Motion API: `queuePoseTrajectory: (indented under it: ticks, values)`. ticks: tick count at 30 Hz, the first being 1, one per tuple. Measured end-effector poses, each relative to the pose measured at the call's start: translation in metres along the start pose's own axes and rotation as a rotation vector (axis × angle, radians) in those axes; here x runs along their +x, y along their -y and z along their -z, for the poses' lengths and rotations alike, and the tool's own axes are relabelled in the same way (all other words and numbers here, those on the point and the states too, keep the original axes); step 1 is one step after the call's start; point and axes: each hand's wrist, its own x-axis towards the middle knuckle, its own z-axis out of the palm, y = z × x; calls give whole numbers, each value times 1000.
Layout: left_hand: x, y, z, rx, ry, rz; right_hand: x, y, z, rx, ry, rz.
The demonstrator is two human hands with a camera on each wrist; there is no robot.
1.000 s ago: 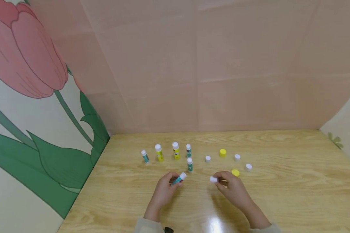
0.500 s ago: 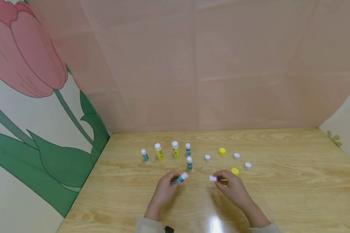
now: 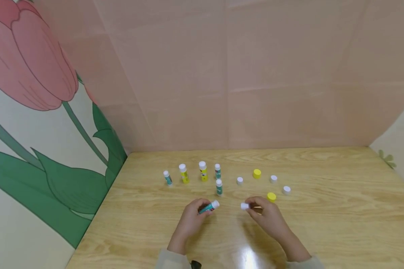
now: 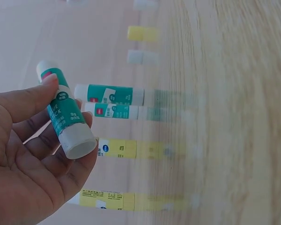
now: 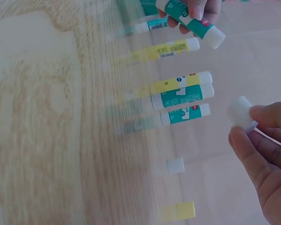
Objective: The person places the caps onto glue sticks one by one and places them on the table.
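Observation:
A teal glue stick (image 3: 207,208) with white ends is held in my left hand (image 3: 189,218), tilted, its white end toward the right. In the left wrist view, thumb and fingers close around this glue stick (image 4: 65,111) and its label shows. My right hand (image 3: 270,216) pinches a small white cap (image 3: 244,206) between thumb and fingertips. The cap (image 5: 242,114) is apart from the glue stick, with a gap between the hands. Just beyond the left hand a teal glue stick (image 3: 219,188) stands upright.
Behind the hands stand yellow glue sticks (image 3: 184,174) and more teal ones (image 3: 168,179), all with white tops. Right of them lie loose caps, among them a yellow cap (image 3: 257,173) and a white cap (image 3: 287,190). A pink sheet (image 3: 249,74) hangs behind the wooden table (image 3: 340,209).
The held glue stick has shifted slightly right and tilted a little flatter. The white cap in my right hand has edged slightly left, so the gap between them is smaller.

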Motion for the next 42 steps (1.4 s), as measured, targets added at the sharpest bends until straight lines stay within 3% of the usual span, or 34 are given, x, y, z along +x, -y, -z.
queuePoseTrajectory:
  ticks: [14, 36, 42]
  values:
    - [-1, 0, -2, 16, 21, -43, 0, 1, 0, 24, 26, -10]
    - [-4, -4, -6, 29, 50, -47, -1, 1, -4, 85, 96, -92]
    - [-3, -3, -8, 25, 48, -63, -2, 2, -4, 75, 103, -78]
